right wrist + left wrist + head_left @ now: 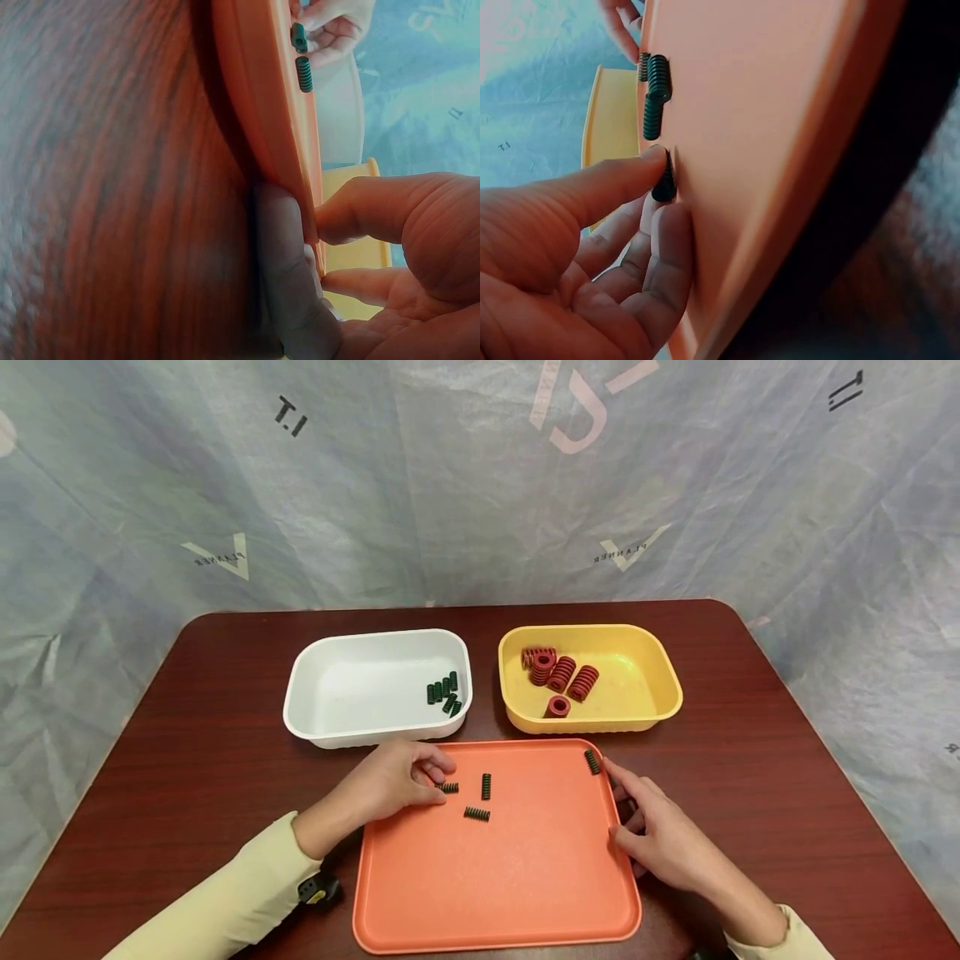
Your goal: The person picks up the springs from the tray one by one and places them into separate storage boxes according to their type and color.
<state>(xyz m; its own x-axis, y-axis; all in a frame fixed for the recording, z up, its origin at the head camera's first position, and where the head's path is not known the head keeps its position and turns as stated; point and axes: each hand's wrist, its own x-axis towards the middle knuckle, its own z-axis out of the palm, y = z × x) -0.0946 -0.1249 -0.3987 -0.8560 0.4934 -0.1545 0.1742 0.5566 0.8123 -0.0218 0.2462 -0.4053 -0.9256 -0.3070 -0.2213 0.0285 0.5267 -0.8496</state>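
At the upper left of the orange tray (498,877), my left hand (393,781) has its thumb and fingers around a small dark green coil spring (450,787). Up close in the left wrist view, this spring (664,180) sits between thumb tip and fingertip, close over the tray surface. Two more green springs lie just right of it, one upright in view (486,787) and one sideways (477,814). My right hand (660,835) grips the tray's right rim, thumb on the inside and fingers outside. Near its index fingertip, another green spring (592,762) lies in the tray's top right corner.
Behind the tray stands a white bin (352,693) with several green springs (442,691) at its right end. Beside it, a yellow bin (637,685) holds several thicker red springs (561,673). All stand on a dark reddish wooden table (187,777), with a printed sheet behind.
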